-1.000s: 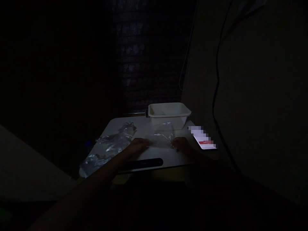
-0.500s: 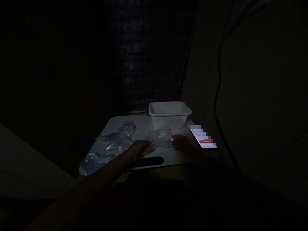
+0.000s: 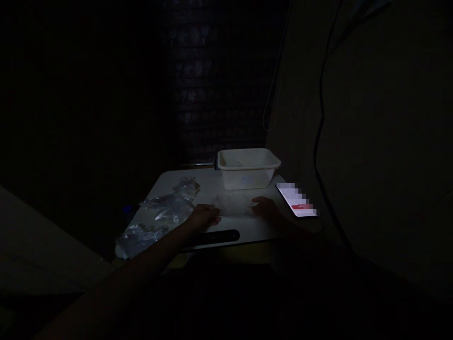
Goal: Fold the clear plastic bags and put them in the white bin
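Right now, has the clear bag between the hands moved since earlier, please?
Yes, the far edge of the clear bag has shifted toward the person: it overlapped the white tub in view and now sits below it.

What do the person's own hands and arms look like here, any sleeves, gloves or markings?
Both the left hand and the right hand are bare, without gloves. The left forearm shows no sleeve; the right arm is too dark to tell.

A clear, thin plastic bag (image 3: 233, 205), blurred and wrinkled, lies spread low over the counter (image 3: 208, 185), between the hands, its width running left to right.
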Tool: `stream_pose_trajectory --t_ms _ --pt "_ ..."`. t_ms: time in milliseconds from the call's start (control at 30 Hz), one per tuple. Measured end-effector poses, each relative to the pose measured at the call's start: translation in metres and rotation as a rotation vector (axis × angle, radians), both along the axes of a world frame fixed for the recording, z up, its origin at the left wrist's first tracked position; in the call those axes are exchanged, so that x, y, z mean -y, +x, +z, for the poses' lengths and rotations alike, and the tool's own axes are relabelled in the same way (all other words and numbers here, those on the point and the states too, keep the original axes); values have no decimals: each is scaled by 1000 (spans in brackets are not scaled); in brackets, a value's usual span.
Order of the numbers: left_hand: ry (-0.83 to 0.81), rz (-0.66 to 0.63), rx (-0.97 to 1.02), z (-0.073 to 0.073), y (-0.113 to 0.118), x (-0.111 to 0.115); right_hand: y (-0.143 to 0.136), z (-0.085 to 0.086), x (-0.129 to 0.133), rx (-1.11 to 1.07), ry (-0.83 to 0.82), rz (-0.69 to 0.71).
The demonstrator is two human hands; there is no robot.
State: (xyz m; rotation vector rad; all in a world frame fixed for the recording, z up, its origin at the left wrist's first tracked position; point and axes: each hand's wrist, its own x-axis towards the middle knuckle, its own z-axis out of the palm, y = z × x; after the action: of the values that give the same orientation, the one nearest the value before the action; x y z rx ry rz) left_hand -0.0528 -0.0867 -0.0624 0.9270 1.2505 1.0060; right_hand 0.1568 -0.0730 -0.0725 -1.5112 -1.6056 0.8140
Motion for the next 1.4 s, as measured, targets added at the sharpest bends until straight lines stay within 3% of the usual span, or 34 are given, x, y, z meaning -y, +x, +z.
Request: stream_pose_trajectory --t_ms 167,433,767,1067,1267,1400 --pt "52 10 -85 0 -2 0 0 -6 1 222 66 35" --pt "-79 -149 -345 22 -2 11 -3 -5 9 349 39 69" --pt "39 -226 -674 1 -8 -3 -13 -3 27 847 192 176" --pt "291 -309 -1122 4 -7 -3 -5 -5 23 986 254 226" --pt "434 -414 -1211 3 -8 0 7 -1 22 1079 356 327" --pt "448 -463 -1247 7 -10 5 21 -7 20 1077 461 305"
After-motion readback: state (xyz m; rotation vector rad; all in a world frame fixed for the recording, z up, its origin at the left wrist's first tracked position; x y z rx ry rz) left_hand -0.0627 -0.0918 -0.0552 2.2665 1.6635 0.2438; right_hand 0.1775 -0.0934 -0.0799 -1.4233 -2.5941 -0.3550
